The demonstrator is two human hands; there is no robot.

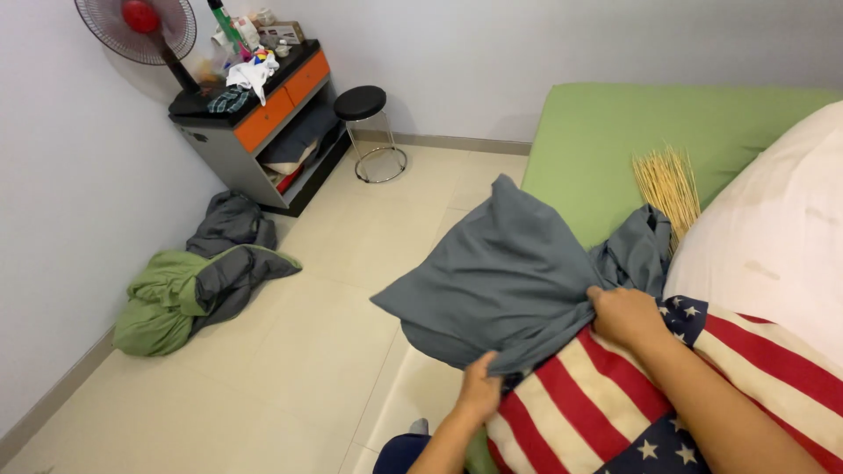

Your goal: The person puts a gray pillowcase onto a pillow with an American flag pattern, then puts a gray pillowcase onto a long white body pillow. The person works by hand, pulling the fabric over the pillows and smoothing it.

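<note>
While both bare hands work at the near edge of the bed, the left hand [479,386] pinches the lower hem of a slate-grey fabric pillowcase [500,281], fingers closed on the cloth at about six o'clock of the case. The right hand [625,314], at roughly four o'clock of it, is clenched on a gathered fold of the same grey cloth. Beneath the forearms lies a pillow with red and white stripes and white stars on blue [615,412], its end touching the case's mouth. At two o'clock a large pale pink pillow [773,237] rests on the green-sheeted mattress [597,132], with a bundle of straw-coloured broom bristles [667,184] beside it. Farther off, at ten o'clock, crumpled green and grey bedding [193,281] lies on the tiled floor [316,351], then a black round stool [362,104] and a grey-and-orange cabinet [255,114].
</note>
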